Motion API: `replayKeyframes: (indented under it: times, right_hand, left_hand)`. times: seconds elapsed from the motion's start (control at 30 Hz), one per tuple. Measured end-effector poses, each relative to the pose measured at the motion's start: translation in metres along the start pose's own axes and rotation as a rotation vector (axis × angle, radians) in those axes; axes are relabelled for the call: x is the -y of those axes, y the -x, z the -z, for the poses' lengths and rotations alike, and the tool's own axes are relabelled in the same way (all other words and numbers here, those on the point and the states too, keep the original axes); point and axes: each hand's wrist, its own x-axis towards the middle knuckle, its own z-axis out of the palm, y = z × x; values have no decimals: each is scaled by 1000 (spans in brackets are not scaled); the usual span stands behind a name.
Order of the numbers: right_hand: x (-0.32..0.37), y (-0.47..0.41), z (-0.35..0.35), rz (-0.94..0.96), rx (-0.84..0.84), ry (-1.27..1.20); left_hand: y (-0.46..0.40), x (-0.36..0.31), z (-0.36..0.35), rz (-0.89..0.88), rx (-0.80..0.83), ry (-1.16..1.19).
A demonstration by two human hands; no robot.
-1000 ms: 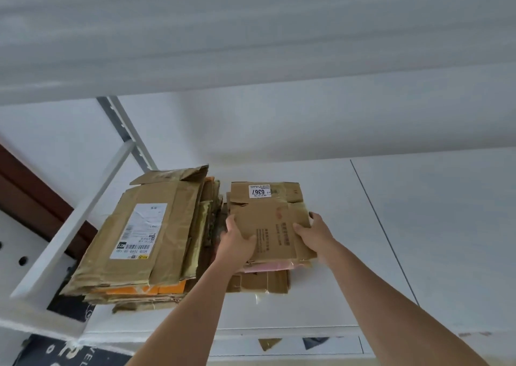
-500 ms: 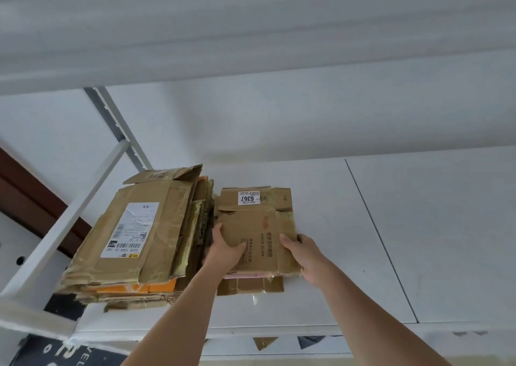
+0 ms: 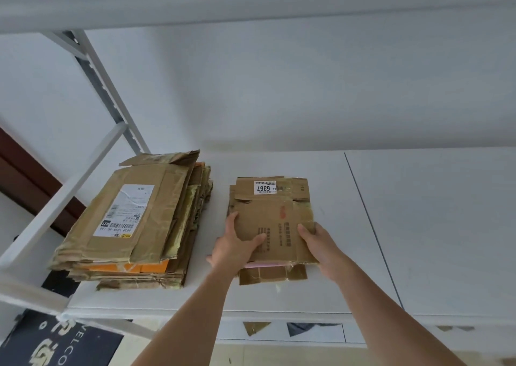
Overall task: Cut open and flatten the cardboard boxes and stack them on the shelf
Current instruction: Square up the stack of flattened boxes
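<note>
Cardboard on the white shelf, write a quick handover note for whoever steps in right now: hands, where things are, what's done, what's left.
Left hand: grips the small stack's left edge, thumb on top.
Right hand: grips its right edge.
The small stack of flattened brown cardboard with the 6367 sticker rests on the white shelf board, apart from the large pile of flattened brown cardboard with a white shipping label to its left.
Done: both stacks are flat and shelved.
Left: square up the small stack, let go. Any uncut boxes are out of view.

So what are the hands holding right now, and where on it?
Both hands, left and right, grip the small stack of flattened brown cardboard boxes at its near corners.
</note>
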Motion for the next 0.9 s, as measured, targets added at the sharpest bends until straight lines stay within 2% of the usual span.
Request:
replayKeyframes:
  times: [0.13,0.27,0.4,0.53,0.67,0.8,0.9]
  right_hand:
    - [4,3,-14,67,-9,90]
    - [1,5,-19,46,1,92]
    - [8,7,-15,80,-84,115]
    - [0,9,-18,113,-133,246]
    - [8,6,-21,250,-155,347]
    - [-8,4,-36,204,-46,356]
    - [-10,2,-38,214,-85,339]
  left_hand:
    - [-7,4,3,24,-21,124]
    - [-8,8,4,26,-25,173]
    - [-11,3,7,9,-2,233]
    - [-10,3,5,-5,-7,198]
    - [-11,7,6,19,-36,229]
    - [-9,17,10,69,-59,156]
    - [-3,16,6,48,-29,50]
